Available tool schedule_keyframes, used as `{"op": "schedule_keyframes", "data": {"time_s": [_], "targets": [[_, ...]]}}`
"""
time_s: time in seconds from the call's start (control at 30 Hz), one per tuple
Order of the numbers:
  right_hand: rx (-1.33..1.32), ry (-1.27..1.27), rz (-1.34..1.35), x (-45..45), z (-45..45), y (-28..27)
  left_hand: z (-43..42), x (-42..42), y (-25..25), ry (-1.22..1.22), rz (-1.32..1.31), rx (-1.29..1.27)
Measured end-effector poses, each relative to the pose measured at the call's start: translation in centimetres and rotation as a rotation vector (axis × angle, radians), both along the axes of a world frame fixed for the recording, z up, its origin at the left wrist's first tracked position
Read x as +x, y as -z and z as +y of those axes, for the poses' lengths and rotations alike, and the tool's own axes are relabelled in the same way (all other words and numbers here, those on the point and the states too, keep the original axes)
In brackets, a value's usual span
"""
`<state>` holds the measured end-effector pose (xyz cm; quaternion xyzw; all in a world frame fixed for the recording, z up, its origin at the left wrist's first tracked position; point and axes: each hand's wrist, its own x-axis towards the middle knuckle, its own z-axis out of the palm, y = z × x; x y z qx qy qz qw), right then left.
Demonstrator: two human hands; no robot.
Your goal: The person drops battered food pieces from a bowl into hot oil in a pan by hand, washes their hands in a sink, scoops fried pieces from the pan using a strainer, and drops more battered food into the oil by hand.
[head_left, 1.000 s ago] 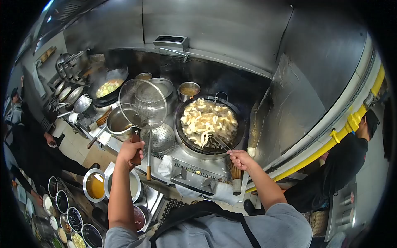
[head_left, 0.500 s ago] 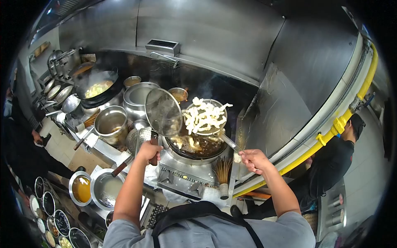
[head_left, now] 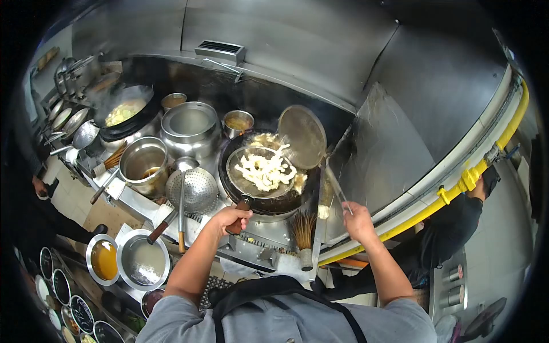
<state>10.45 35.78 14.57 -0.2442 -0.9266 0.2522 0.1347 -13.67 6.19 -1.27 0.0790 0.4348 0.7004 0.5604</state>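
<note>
My left hand (head_left: 231, 219) is closed round the dark wooden handle of a mesh strainer (head_left: 235, 178), which is held over the wok and carries a heap of pale, whitish food strips (head_left: 265, 171). My right hand (head_left: 359, 222) grips the long metal handle of a second strainer (head_left: 303, 137). That one is tipped up nearly on edge at the wok's right side, and no strips show in it. Below both is the dark wok (head_left: 280, 206), with bubbling oil and pale bits visible around the left strainer.
A bamboo brush (head_left: 305, 234) stands right of the wok's front. Left are a perforated skimmer (head_left: 194, 188), a ladle (head_left: 182, 211), metal pots (head_left: 191, 120) and a steaming second wok (head_left: 128, 108). Bowls of liquid (head_left: 143, 260) sit front left. Other people stand at both sides.
The strips have passed from the right strainer into the left one. The left strainer has come down over the wok; the right one has tipped up and emptied.
</note>
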Motion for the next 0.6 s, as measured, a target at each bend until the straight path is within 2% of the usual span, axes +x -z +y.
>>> {"op": "schedule_keyframes", "data": {"time_s": [0.13, 0.2, 0.27, 0.33, 0.37, 0.43, 0.47, 0.53, 0.57, 0.6], "targets": [[0.147, 0.107, 0.024, -1.6, 0.8, -1.1, -0.9, 0.6, -1.4, -0.003, -0.075, 0.049], [0.200, 0.110, 0.002, -2.2, 2.6, 2.2, -1.2, 0.2, -2.7, -0.006, -0.042, 0.049], [0.255, 0.102, -0.019, -2.3, 2.6, 3.3, -1.7, -0.3, -4.8, -0.029, 0.003, 0.057], [-0.407, 0.173, -0.284, -2.4, 0.6, 2.4, -2.1, -1.3, -7.0, -0.043, 0.080, 0.060], [-0.418, 0.170, -0.285, -2.0, -0.4, 1.7, -2.3, -1.9, -7.7, -0.042, 0.133, 0.058], [-0.907, 0.276, -0.217, -1.5, -1.9, 0.6, -2.5, -2.5, -10.0, -0.077, 0.186, 0.034], [-0.913, 0.273, -0.212, -1.4, -2.0, 0.8, -2.6, -3.0, -10.6, -0.095, 0.190, 0.025], [-1.406, 0.303, -0.145, -1.6, -1.9, 1.4, -2.6, -3.6, -11.9, -0.118, 0.201, 0.015], [-1.411, 0.295, -0.141, -2.1, -1.6, 2.3, -2.7, -3.7, -12.6, -0.149, 0.213, -0.004], [-1.554, 0.322, -0.115, -2.9, -0.9, 3.9, -2.7, -3.7, -13.1, -0.179, 0.224, -0.023]]}}
